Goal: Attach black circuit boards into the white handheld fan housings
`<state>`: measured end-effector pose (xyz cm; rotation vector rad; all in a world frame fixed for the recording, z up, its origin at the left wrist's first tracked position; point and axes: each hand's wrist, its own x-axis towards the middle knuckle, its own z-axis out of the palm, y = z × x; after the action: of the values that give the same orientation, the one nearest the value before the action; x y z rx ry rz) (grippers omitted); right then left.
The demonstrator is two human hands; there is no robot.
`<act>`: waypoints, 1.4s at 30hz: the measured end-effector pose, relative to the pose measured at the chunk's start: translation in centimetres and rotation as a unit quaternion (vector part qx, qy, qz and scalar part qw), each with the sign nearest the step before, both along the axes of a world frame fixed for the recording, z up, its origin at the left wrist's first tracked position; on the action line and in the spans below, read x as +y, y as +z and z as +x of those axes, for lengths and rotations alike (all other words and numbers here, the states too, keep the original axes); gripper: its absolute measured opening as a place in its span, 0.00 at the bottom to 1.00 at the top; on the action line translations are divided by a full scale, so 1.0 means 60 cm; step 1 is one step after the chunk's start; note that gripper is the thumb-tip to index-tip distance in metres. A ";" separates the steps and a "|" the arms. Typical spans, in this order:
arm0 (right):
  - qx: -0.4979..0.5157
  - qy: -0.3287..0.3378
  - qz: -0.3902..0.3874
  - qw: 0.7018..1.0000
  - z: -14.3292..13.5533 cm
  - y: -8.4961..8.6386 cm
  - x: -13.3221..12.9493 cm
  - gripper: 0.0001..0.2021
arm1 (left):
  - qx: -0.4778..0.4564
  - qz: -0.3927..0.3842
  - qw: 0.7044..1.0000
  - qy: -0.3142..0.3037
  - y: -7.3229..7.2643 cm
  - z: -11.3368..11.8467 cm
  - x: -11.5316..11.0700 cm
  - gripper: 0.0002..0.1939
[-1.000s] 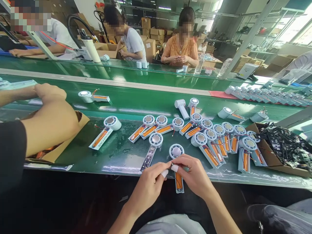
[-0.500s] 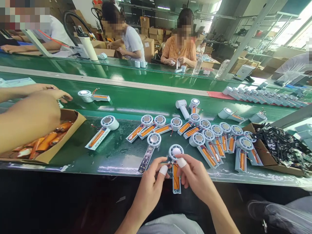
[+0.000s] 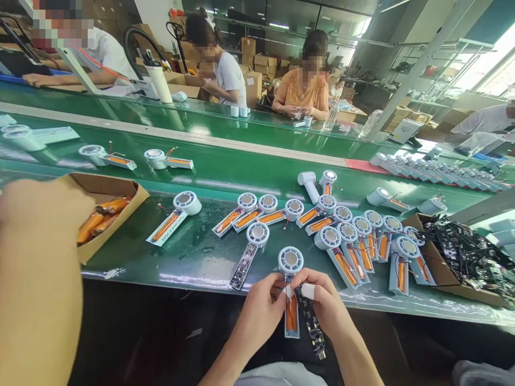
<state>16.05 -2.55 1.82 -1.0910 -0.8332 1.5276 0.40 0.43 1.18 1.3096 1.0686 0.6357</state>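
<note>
A light-blue handheld fan (image 3: 290, 260) with an orange battery in its open handle lies at the bench edge, its handle towards me. At the top of that handle, my left hand (image 3: 269, 298) is closed, fingertips pinched on something too small to make out. A long black circuit board (image 3: 311, 324) hangs down beside the handle from my right hand (image 3: 319, 295), whose thumb and fingers grip its upper end. White covers sit on both thumbs. Just left lies another fan (image 3: 257, 234) with a board fitted over its handle.
Several open fans with orange batteries (image 3: 341, 265) stand right of centre. A box of black circuit boards (image 3: 466, 257) is at the right, a box of orange batteries (image 3: 115, 236) at the left. A co-worker's arm (image 3: 44, 279) reaches in there. People sit across the green belt (image 3: 225, 155).
A black circuit board now shows in my right hand. Both hands have moved slightly lower, onto the handle's top. The co-worker's arm has come closer at the left, and the view has shifted.
</note>
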 end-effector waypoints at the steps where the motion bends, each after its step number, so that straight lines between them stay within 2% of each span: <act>1: 0.002 0.010 0.014 1.000 -0.005 -0.003 0.001 0.07 | -0.033 -0.024 0.999 -0.019 0.003 -0.002 0.003 0.13; 4: 0.015 0.037 0.042 0.998 -0.014 -0.007 0.002 0.07 | -0.119 -0.136 0.982 -0.053 0.012 -0.009 0.007 0.15; 6: 0.026 0.040 0.051 0.998 -0.012 -0.003 0.003 0.07 | -0.161 -0.206 0.965 -0.035 0.014 -0.010 0.007 0.18; 8: 0.018 0.029 0.057 0.998 -0.006 0.001 0.004 0.09 | -0.200 -0.237 0.951 -0.001 0.011 -0.008 0.006 0.19; 12: -0.027 -0.014 0.050 0.998 0.012 0.006 0.011 0.12 | -0.214 -0.192 0.956 0.049 0.000 -0.005 0.009 0.16; 15: -0.012 -0.047 0.021 0.999 0.013 0.008 0.013 0.10 | -0.206 -0.155 0.966 0.030 -0.005 -0.009 0.012 0.15; 18: 0.002 -0.056 0.004 0.998 0.005 0.016 0.011 0.10 | -0.179 -0.096 0.979 -0.006 -0.003 -0.013 0.011 0.20; 22: -0.055 -0.044 0.038 0.997 -0.004 0.031 0.007 0.12 | -0.110 0.017 0.994 0.015 -0.001 -0.011 0.007 0.20; 27: -0.166 -0.040 0.042 0.984 0.003 0.030 0.005 0.15 | -0.093 -0.014 0.994 0.050 0.003 -0.011 0.009 0.20; 30: -0.293 -0.053 0.053 0.953 0.009 0.022 0.000 0.15 | -0.099 -0.024 0.991 0.090 0.013 -0.010 0.010 0.20; 32: -0.414 -0.045 0.081 0.905 0.012 0.022 -0.003 0.11 | -0.100 -0.016 0.989 0.111 0.018 -0.008 0.010 0.19; 35: -0.553 0.013 0.123 0.824 0.016 0.036 -0.008 0.10 | -0.089 -0.005 0.988 0.128 0.019 -0.003 0.010 0.16; 37: -0.590 0.085 0.142 0.790 0.018 0.053 -0.010 0.12 | -0.081 0.004 0.988 0.130 0.018 0.000 0.009 0.15; 40: -0.556 0.215 0.166 0.786 0.017 0.076 -0.010 0.05 | -0.074 0.004 0.990 0.118 0.018 0.004 0.007 0.11; 42: -0.508 0.246 0.179 0.806 0.014 0.082 -0.009 0.03 | -0.072 -0.007 0.992 0.101 0.021 0.006 0.005 0.07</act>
<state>16.92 -3.06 6.74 -1.4579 -2.1889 0.9868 0.73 0.70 2.43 1.1333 1.0915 0.8597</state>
